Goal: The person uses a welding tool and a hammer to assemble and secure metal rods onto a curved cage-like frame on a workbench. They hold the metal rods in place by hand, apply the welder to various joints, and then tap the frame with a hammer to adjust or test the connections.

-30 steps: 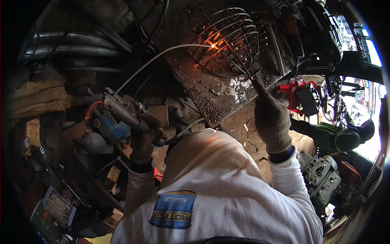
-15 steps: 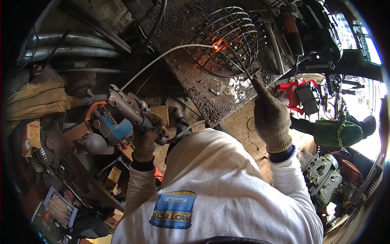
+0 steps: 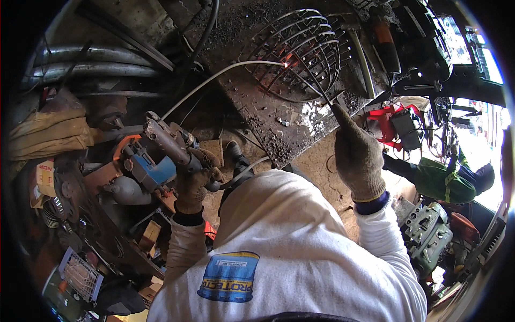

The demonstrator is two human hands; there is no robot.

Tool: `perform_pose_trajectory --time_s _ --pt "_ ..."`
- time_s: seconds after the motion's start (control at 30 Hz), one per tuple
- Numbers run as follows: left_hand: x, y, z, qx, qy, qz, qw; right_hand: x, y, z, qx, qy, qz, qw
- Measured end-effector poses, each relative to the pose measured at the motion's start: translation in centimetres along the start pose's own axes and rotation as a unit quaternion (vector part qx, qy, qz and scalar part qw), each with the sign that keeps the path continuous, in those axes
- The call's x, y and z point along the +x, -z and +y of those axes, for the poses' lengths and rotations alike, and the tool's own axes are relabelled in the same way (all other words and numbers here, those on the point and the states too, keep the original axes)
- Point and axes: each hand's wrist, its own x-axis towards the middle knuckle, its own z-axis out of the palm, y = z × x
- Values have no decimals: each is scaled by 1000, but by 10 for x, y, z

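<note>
My gloved left hand (image 3: 193, 188) is closed around a brown, worn electrode holder (image 3: 170, 147). From its head a long pale welding rod (image 3: 206, 79) curves up to a bright glowing spot on a domed cage of metal bars (image 3: 300, 40). The cage lies on a dark, grimy metal table (image 3: 249, 110). My gloved right hand (image 3: 357, 155) grips a thin dark metal rod (image 3: 316, 86), whose far end reaches in among the cage bars near the glow. The fingers' exact hold is partly hidden by the gloves.
A hammer (image 3: 360, 59) and an angle grinder (image 3: 385, 45) lie right of the cage. Slag bits litter the table. A blue machine (image 3: 153, 166) stands left, a green metal machine (image 3: 429, 231) right. A person in green (image 3: 448, 177) is farther right, by a red chair (image 3: 382, 126).
The orange glow at the rod tip has shrunk and dimmed. My hands have barely shifted. The person in green at the right has moved slightly.
</note>
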Motion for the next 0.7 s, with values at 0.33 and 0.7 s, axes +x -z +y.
perform_pose_trajectory --time_s 0.33,0.7 --pt "3 -3 -1 41 -15 -35 998 2 -2 3 -39 9 6 999" --pt "3 -4 4 112 20 26 993 1 1 2 -8 1 2 1000"
